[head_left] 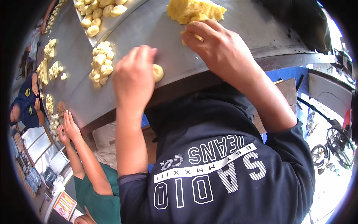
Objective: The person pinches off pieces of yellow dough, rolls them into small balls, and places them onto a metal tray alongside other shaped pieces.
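Note:
A large crumbly lump of yellow dough-like filling (195,9) sits on the metal table top at the far side. My right hand (216,43) is at its near edge, fingers curled round a small piece of the yellow filling (198,37) that shows between them. My left hand (134,72) is over the table to the left, smeared by motion, its fingertips hidden. Just right of it, partly covered by the hand, a smooth pale dough ball (158,73) rests near the table's front edge.
A cluster of small dough pieces (100,65) lies left of my left hand. Behind it stands a tray (108,31) of rounded dough balls. Co-worker hands (71,128) work at lower left, and another person (30,100) stands farther left. A black covering (298,22) lies at far right.

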Demonstrator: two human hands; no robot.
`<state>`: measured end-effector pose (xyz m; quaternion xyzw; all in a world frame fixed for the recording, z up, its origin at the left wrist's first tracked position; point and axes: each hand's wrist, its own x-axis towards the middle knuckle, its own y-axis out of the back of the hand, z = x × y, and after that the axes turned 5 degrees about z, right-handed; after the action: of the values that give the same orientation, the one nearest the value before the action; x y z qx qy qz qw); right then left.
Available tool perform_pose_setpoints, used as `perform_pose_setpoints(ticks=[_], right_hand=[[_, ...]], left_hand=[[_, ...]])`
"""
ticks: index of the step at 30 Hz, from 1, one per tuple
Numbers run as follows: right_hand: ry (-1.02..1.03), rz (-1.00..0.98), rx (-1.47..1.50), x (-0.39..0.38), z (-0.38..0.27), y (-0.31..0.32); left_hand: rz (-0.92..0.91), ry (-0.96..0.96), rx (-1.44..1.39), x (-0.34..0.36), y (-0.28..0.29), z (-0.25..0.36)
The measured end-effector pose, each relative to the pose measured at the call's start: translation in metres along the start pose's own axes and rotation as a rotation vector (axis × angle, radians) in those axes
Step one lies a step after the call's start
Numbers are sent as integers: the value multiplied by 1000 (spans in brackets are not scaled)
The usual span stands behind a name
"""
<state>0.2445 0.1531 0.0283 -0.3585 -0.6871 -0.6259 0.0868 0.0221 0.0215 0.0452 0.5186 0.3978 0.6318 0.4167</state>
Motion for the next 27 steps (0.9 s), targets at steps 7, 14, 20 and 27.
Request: perform_pose_setpoints(ticks=[7, 14, 20, 27], right_hand=[[-87, -132, 325, -6, 18, 33], [-165, -16, 130, -11, 5, 22], [-201, 17, 70, -28, 11, 18], [-448, 8, 379, -38, 1, 26]], left_hand=[[-46, -4, -340, -27, 13, -13], [410, 419, -1361, 9, 28, -52], [44, 606, -64, -15, 29, -148], [556, 565, -844, -40, 29, -119]])
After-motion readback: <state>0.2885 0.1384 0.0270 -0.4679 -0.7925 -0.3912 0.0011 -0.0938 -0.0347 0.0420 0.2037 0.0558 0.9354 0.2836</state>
